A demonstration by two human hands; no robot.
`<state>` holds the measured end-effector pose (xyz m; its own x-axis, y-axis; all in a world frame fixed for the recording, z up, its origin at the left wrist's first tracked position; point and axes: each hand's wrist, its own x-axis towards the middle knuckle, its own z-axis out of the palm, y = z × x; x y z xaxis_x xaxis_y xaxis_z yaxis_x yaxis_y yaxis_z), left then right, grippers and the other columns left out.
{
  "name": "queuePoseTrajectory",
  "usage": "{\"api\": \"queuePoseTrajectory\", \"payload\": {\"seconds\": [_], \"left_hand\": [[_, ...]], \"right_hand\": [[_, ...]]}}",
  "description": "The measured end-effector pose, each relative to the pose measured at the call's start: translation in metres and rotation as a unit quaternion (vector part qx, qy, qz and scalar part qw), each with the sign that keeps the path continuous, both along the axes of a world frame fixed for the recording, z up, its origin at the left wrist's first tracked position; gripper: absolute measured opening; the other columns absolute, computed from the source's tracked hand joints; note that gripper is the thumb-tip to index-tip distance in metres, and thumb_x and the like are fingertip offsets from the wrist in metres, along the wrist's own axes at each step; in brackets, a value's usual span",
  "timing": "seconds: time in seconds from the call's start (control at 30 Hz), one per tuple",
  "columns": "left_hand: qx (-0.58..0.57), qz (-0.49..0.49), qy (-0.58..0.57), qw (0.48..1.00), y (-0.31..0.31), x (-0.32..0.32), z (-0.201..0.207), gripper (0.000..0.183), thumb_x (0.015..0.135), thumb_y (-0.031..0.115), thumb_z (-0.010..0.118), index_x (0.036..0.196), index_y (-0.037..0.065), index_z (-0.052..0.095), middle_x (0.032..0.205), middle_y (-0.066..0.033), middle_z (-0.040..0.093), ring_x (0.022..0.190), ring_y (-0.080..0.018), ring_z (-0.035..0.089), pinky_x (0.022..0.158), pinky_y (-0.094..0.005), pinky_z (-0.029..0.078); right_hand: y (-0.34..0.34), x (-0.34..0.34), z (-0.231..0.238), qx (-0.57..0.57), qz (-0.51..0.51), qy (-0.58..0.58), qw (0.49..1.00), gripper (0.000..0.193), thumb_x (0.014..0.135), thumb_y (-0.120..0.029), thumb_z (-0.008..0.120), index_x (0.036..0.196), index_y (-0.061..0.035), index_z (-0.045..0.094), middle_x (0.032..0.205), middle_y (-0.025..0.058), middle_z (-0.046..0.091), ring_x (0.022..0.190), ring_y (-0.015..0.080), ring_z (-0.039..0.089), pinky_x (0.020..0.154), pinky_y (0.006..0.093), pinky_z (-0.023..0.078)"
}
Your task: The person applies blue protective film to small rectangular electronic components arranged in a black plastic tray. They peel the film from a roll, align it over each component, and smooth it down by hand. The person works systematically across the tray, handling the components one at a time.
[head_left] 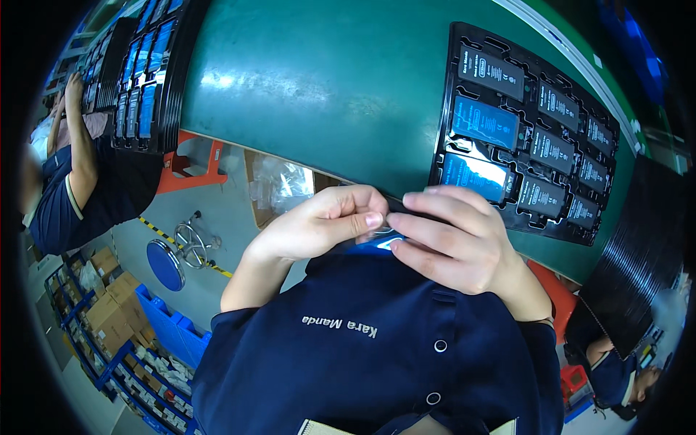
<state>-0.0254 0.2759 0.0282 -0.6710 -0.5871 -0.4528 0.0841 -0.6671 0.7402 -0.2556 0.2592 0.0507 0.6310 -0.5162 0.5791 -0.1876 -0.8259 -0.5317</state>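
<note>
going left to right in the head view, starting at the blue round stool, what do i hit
Blue round stool, cardboard box with clear plastic in it, left hand, right hand, black tray of flat rectangular packs, tall black ridged stack.

Short-sleeved navy shirt with pale chest lettering, light-rimmed buttons, cream collar trim

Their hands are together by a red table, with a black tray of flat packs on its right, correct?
Not quite: the head view shows the table is green, not red. The left hand and right hand are together by it, and the black tray of flat packs is on its right.
</note>
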Motion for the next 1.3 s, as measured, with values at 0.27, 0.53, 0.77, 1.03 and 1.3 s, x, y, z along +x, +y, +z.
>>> {"api": "queuePoseTrajectory", "payload": {"seconds": [0.27,0.53,0.77,1.03,1.3], "left_hand": [[-0.033,0.059,-0.401,0.913,0.029,0.078,-0.069,0.008,0.093,0.004,0.052,0.09,-0.002,0.056,0.073,-0.0035,0.056,0.065,-0.011,0.054,0.058,-0.0278,0.045],[0.081,0.279,-0.665,0.688,0.127,0.276,-0.308,0.018,0.092,0.017,0.054,0.084,0.001,0.058,0.071,-0.006,0.06,0.058,-0.0117,0.056,0.05,-0.0286,0.046],[-0.026,-0.026,-0.683,0.73,0.086,0.229,-0.296,0.035,0.087,0.024,0.064,0.116,0.004,0.062,0.112,-0.0196,0.066,0.106,-0.0322,0.063,0.09,-0.0381,0.048],[-0.332,-0.248,0.018,0.91,-0.069,0.026,0.015,0.021,0.087,0.015,0.065,0.101,-0.001,0.069,0.095,-0.0122,0.07,0.089,-0.0271,0.066,0.08,-0.0352,0.051],[-0.699,-0.05,-0.37,0.609,-0.144,-0.051,-0.002,0.08,0.076,0.043,0.074,0.136,0.001,0.043,0.142,-0.0149,0.045,0.135,-0.0336,0.037,0.111,-0.048,0.028]], "right_hand": [[-0.004,-0.021,-0.003,0.173,0.052,-0.113,0.977,0.01,0.073,-0.001,0.071,0.083,0.0002,0.069,0.084,0.0106,0.068,0.071,0.0252,0.066,0.065,0.0358,0.055],[-0.029,-0.055,0.005,0.201,-0.199,-0.17,0.944,0.015,0.082,0.011,0.062,0.096,0.0044,0.062,0.094,0.0174,0.065,0.086,0.0223,0.065,0.077,0.03,0.052],[-0.048,-0.062,-0.003,0.299,-0.252,-0.191,0.901,0.026,0.083,0.012,0.063,0.108,0.0046,0.061,0.103,0.0121,0.062,0.09,0.014,0.061,0.082,0.0248,0.05],[-0.103,-0.082,-0.012,0.396,-0.318,-0.243,0.827,0.028,0.083,-0.001,0.07,0.11,0.0032,0.063,0.089,0.0053,0.065,0.078,0.0078,0.063,0.069,0.0213,0.053],[-0.119,-0.077,-0.02,0.433,-0.338,-0.221,0.805,0.024,0.08,-0.002,0.073,0.102,0.0035,0.065,0.084,0.0061,0.068,0.072,0.0074,0.064,0.063,0.0188,0.053]]}}
